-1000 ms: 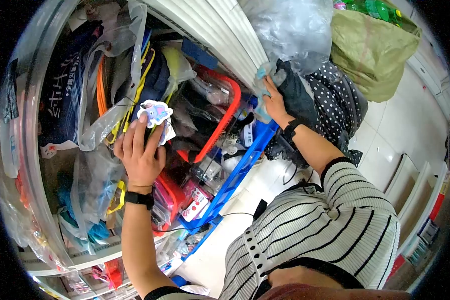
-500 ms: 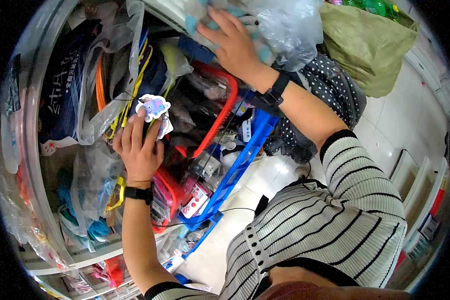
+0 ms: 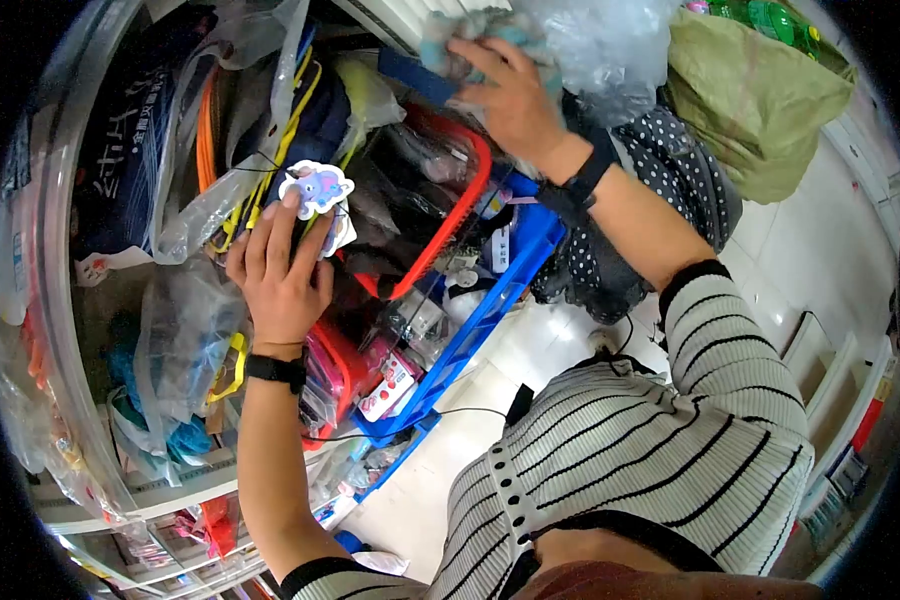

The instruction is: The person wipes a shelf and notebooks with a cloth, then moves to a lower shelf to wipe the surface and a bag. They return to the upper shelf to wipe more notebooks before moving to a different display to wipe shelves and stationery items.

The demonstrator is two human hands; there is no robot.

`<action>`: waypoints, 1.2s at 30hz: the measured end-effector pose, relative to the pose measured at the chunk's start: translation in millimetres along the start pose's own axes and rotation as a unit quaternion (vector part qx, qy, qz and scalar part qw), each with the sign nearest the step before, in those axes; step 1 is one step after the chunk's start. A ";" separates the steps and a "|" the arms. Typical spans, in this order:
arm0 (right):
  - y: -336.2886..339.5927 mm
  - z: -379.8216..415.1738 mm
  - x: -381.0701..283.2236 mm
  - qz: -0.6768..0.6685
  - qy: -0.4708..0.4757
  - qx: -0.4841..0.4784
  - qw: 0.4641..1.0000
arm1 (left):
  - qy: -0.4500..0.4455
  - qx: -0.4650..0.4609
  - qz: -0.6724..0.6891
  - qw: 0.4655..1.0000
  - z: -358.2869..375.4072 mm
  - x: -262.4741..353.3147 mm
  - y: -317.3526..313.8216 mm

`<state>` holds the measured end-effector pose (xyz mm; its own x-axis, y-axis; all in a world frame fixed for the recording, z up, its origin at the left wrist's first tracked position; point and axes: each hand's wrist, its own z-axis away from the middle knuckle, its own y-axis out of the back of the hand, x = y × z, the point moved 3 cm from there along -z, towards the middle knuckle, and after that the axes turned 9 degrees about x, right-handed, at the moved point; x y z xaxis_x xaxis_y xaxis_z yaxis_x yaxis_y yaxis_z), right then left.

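Observation:
My left hand (image 3: pixel 280 275) lies with fingers stretched over dark packed goods on the shelf, its fingertips at a white-edged tag with a blue cartoon elephant (image 3: pixel 317 189). A second white tag (image 3: pixel 342 238) hangs just under it. Yellow cords (image 3: pixel 288 125) run up beside these tags. Farther up, my right hand (image 3: pixel 518 108) presses its bent fingers on a fluffy grey-blue cloth (image 3: pixel 450 48) by the white shelf edge. Some blur covers that cloth, and its underside is hidden.
A red basket (image 3: pixel 478 165) and a blue crate (image 3: pixel 470 340) hold packaged goods by the shelf. Clear plastic bags (image 3: pixel 610 50), black polka-dot fabric (image 3: pixel 670 170) and a green sack (image 3: pixel 755 100) holding green bottles stand at the upper right. A thin black cord crosses below.
My right hand has shifted right and slightly down, and the fluffy cloth has moved and changed shape under it. My left hand remains by the elephant tag. The whole view has shifted slightly.

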<state>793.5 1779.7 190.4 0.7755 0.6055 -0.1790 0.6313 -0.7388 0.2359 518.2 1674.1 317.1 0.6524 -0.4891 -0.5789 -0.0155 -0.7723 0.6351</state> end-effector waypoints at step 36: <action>-52.2 215.0 24.0 0.036 -0.400 -0.170 0.900 | -0.015 -0.013 -0.030 0.999 2.8 -0.8 -4.9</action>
<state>781.4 1769.1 -31.6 0.6589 0.0520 -0.7504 0.6449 -0.5526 0.5280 515.6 1677.2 313.0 0.6285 -0.4550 -0.6309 0.0424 -0.7898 0.6118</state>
